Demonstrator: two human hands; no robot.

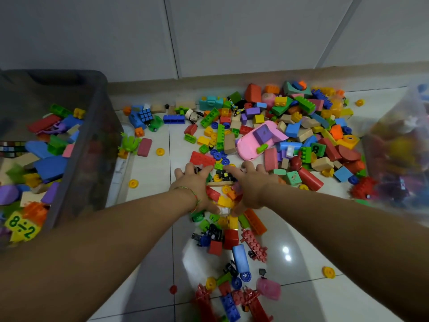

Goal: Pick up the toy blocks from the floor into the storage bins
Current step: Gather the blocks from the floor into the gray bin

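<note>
On the head camera, your left hand (197,189) and right hand (251,187) rest on the floor (151,168), fingers spread and nearly straight, cupping a heap of toy blocks (224,202) between them, with more scattered beyond. The part-filled grey bin (99,126) stands left and a blurred clear bin (394,140) right

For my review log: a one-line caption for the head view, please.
Left hand and right hand flank a heap of toy blocks on the tiled floor, part-filled grey bin at left.
</note>
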